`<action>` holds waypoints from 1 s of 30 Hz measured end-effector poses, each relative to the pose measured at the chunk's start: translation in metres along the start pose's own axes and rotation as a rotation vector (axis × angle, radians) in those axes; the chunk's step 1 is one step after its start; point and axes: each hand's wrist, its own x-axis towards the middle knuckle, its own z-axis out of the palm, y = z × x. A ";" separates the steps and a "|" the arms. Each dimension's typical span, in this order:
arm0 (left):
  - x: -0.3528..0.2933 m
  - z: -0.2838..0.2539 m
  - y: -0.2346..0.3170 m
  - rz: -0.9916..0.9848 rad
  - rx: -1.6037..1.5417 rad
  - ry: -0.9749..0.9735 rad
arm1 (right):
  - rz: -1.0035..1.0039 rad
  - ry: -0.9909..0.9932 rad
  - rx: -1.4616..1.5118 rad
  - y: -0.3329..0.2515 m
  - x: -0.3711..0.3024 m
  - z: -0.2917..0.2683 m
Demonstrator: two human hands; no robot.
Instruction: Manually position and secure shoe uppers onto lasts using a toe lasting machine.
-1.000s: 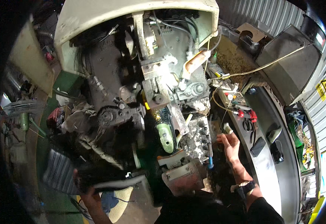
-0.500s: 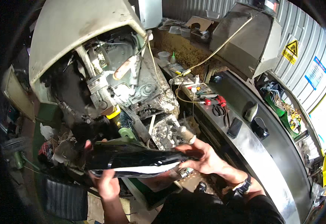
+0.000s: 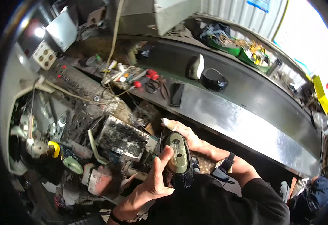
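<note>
Close in front of my body, both hands hold a black shoe upper [image 3: 188,179] pulled over a shoe last [image 3: 179,163]. The last's pale green oval top faces up, with a small dark hole in it. My left hand [image 3: 154,183] grips the near left side, thumb and a finger raised against the edge. My right hand [image 3: 184,134] is closed round the far right side, some of its fingers hidden behind the shoe. A whitish wrap covers one right fingertip. Left of the shoe is a dirty machine with a blackened metal plate [image 3: 122,138].
A metal bench [image 3: 231,123] curves along the right. On it lie a phone [image 3: 176,94], scissors [image 3: 152,86], red-handled tools, a black-and-white shoe part [image 3: 196,67] and a black shoe piece [image 3: 214,79]. Green trays [image 3: 224,45] stand behind. Another person [image 3: 314,195] is at the lower right.
The shoe has swung from lying lengthwise across both hands to end-on, its last top now facing up. It is closer to my body, and my view has turned right toward the bench.
</note>
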 end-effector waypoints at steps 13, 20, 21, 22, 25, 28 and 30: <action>0.094 0.085 -0.038 0.010 -0.109 -0.102 | 0.137 0.044 -0.291 0.019 -0.097 -0.129; 0.161 0.081 -0.066 -0.682 -0.536 0.161 | 0.593 0.322 0.340 -0.035 -0.137 -0.130; 0.153 0.072 -0.083 -0.693 -0.651 0.159 | 0.707 0.445 0.455 -0.042 -0.137 -0.133; 0.134 0.062 -0.094 -0.774 -0.456 0.270 | 0.815 0.535 0.388 -0.048 -0.133 -0.145; 0.085 -0.008 -0.108 -0.813 0.315 0.313 | 1.098 0.809 -0.107 -0.042 -0.155 -0.182; -0.043 -0.109 -0.113 -0.794 1.063 0.524 | 1.073 1.037 -0.187 0.013 -0.235 -0.270; -0.101 -0.157 -0.090 -1.019 1.814 0.469 | 0.953 1.259 -0.070 0.009 -0.247 -0.333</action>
